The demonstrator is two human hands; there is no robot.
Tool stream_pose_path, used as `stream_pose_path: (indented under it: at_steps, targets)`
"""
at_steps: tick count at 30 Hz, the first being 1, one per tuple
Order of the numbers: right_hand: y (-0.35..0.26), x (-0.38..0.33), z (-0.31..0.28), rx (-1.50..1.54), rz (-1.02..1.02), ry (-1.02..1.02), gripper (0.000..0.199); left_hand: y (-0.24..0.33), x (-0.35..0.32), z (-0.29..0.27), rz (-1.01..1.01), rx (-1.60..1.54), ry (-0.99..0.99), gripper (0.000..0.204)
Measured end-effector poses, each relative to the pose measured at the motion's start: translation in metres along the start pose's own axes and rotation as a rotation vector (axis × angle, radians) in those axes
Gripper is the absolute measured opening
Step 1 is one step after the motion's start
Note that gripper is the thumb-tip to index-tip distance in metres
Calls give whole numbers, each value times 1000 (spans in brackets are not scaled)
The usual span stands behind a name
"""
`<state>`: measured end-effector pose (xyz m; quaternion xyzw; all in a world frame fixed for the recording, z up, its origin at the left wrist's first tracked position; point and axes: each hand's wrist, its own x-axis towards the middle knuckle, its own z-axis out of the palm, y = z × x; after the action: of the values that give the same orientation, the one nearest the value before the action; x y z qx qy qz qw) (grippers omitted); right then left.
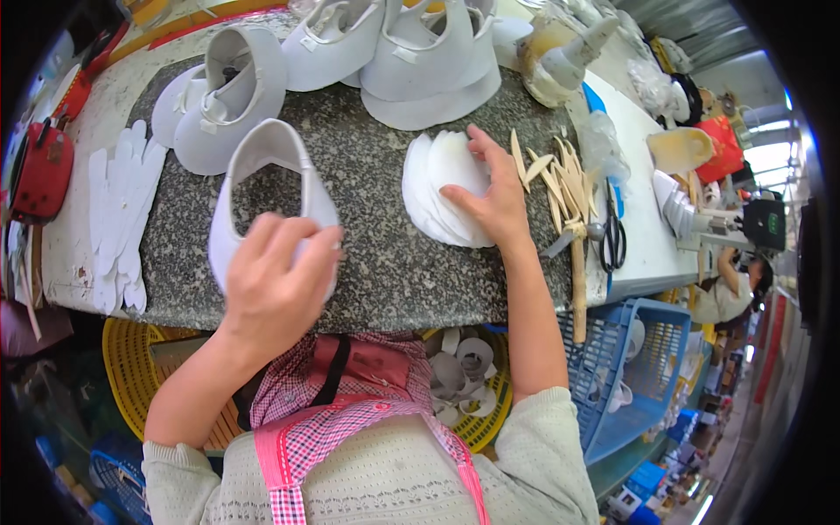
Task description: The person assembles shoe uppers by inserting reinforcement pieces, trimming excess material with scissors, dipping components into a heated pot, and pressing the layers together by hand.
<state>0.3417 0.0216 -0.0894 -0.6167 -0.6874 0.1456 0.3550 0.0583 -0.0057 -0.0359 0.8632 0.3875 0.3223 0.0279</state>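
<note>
My left hand [278, 284] is closed over the near part of a white shoe upper [319, 188] that stands on the dark speckled slab. Its fingers are curled and a little blurred, and whatever they pinch is hidden. To the right, my right hand [497, 188] rests at the edge of a fanned stack of white oval pads [433, 197]. The thumb lies on the pads while the forefinger reaches along their far right side, the fingers apart. More white shoe uppers [437, 61] stand along the back of the slab.
Long white strips [122, 210] lie at the left, near a red box [44, 171]. Right of the pads are pale pointed slips [569, 179], a hammer [578, 280] and black scissors [612, 236]. A blue crate [647, 376] and yellow baskets [127, 376] stand below the table edge.
</note>
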Motion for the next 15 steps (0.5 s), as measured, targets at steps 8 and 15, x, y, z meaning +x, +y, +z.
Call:
stream_pose_path:
  at_steps: [8,15]
  targets:
    - [2,46,5,-24,57,-259,47,-4,71,55,64,-55,-352,31]
    - [-4,45,23,0,65,-130,19,-14,95,105,-225,-403,-383,47]
